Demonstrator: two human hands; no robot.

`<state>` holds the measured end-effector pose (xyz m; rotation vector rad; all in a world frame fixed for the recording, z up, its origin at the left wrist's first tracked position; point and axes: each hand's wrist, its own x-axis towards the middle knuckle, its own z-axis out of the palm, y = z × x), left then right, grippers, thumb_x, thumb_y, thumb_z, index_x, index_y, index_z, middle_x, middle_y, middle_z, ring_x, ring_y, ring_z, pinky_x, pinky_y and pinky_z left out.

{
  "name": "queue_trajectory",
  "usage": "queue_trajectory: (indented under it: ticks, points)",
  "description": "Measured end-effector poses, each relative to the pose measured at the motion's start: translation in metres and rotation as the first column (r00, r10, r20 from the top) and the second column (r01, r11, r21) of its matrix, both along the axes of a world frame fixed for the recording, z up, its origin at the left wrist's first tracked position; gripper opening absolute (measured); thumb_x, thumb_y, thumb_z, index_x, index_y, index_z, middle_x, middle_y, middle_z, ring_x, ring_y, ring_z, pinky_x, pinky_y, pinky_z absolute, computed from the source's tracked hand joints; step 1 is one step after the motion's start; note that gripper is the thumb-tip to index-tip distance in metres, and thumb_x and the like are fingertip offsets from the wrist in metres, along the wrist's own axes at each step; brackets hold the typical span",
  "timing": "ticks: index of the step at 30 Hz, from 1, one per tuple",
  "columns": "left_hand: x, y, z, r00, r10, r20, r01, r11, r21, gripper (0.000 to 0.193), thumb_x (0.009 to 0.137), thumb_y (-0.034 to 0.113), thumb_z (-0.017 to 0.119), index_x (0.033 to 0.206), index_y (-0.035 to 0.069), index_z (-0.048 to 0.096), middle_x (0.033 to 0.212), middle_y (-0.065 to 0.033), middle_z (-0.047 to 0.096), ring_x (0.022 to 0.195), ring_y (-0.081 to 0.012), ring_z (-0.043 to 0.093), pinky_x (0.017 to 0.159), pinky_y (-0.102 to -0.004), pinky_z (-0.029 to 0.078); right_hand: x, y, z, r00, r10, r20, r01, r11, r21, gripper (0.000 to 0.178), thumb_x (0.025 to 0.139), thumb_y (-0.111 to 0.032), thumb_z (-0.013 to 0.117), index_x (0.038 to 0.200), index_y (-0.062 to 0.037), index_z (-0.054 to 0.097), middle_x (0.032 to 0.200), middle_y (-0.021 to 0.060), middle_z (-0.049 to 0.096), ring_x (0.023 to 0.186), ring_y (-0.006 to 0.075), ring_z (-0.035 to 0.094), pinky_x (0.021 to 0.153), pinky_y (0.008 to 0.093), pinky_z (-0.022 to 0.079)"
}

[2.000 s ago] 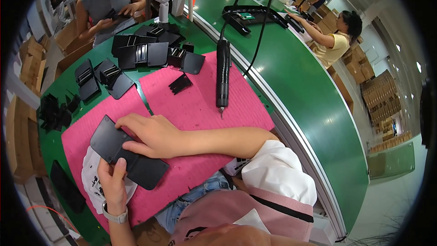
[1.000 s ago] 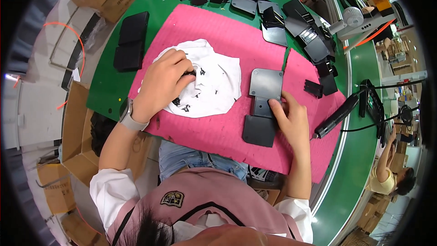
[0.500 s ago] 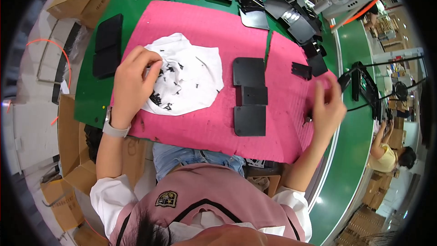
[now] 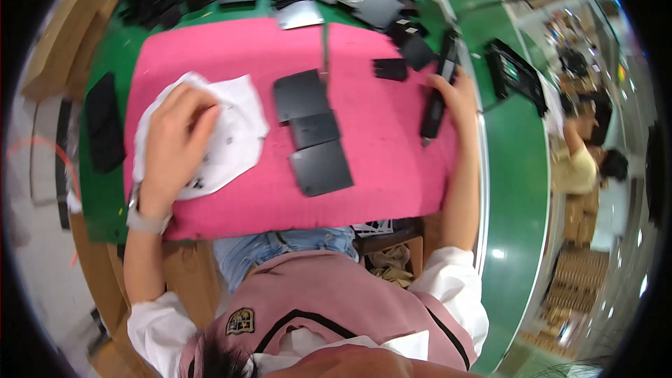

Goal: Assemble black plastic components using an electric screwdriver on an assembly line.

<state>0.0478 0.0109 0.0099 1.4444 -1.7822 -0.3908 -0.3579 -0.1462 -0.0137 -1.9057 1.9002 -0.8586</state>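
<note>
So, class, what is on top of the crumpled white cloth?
Small, blurred black pieces show on the cloth. The person's bare left hand hides part of it, so anything beneath cannot be seen.

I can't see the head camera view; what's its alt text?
The right hand grips a black screwdriver over a pink mat. The left hand is over a white cloth bearing small dark pieces; a black three-section plate lies between them.

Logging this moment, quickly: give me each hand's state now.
Left hand: curled over the white cloth; whether it is shut or holds anything cannot be told.
Right hand: closed on the black screwdriver.
</note>
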Motion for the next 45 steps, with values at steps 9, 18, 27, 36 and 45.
queue_trajectory:
  ticks: [9, 18, 27, 36, 45]
  points:
    - [0.023, 0.025, -0.017, 0.97, 0.125, 0.209, -0.132, 0.991, 0.017, 0.01, 0.08, -0.001, 0.061, 0.089, -0.005, 0.061, 0.076, -0.0138, 0.056, 0.063, -0.0254, 0.054, 0.058, -0.0309, 0.042, 0.087, 0.034, 0.074, 0.625, 0.293, 0.723, -0.436, 0.9, 0.012, 0.031, 0.069, -0.004, 0.057, 0.097, 0.0049, 0.048, 0.069, 0.015, 0.059, 0.053, 0.0223, 0.06, 0.055, 0.0317, 0.051]
    - [0.024, 0.026, -0.013, 0.94, 0.305, 0.151, -0.294, 0.952, -0.092, 0.007, 0.081, -0.002, 0.061, 0.087, -0.003, 0.059, 0.075, -0.0077, 0.053, 0.06, -0.0161, 0.051, 0.051, -0.0256, 0.038, 0.162, 0.038, 0.105, 0.251, 0.558, 0.791, -0.761, 0.619, -0.195, 0.048, 0.056, -0.001, 0.055, 0.103, 0.0064, 0.052, 0.073, 0.0142, 0.059, 0.063, 0.0202, 0.06, 0.065, 0.0283, 0.05]
    - [-0.007, 0.008, -0.007, 0.873, 0.106, -0.475, -0.004, 0.978, 0.211, 0.007, 0.087, 0.002, 0.053, 0.09, -0.002, 0.058, 0.077, -0.0033, 0.058, 0.059, -0.0069, 0.053, 0.053, -0.0197, 0.038, 0.155, 0.066, 0.109, -0.052, 0.531, 0.846, -0.748, 0.54, -0.385, 0.062, 0.077, -0.026, 0.062, 0.124, 0.0046, 0.037, 0.066, 0.0093, 0.053, 0.048, 0.016, 0.05, 0.048, 0.0296, 0.042]
    - [-0.057, -0.018, 0.012, 0.513, 0.0, -0.858, 0.481, 0.828, 0.288, 0.011, 0.087, 0.004, 0.059, 0.093, -0.005, 0.058, 0.08, -0.0081, 0.062, 0.061, -0.0099, 0.059, 0.057, -0.0205, 0.048, 0.152, 0.059, 0.1, -0.394, 0.619, 0.679, -0.541, 0.441, -0.716, 0.047, 0.088, -0.048, 0.053, 0.117, -0.0124, 0.042, 0.063, -0.001, 0.047, 0.048, 0.0127, 0.048, 0.059, 0.031, 0.041]
    - [-0.058, -0.015, -0.004, 0.427, 0.043, -0.903, 0.52, 0.805, 0.285, 0.013, 0.087, 0.004, 0.06, 0.095, -0.006, 0.058, 0.08, -0.0079, 0.062, 0.062, -0.0091, 0.06, 0.058, -0.0196, 0.048, 0.162, 0.054, 0.094, -0.391, 0.613, 0.687, -0.581, 0.414, -0.7, 0.043, 0.088, -0.047, 0.054, 0.112, -0.0128, 0.043, 0.064, -0.0002, 0.048, 0.048, 0.0125, 0.048, 0.058, 0.031, 0.041]
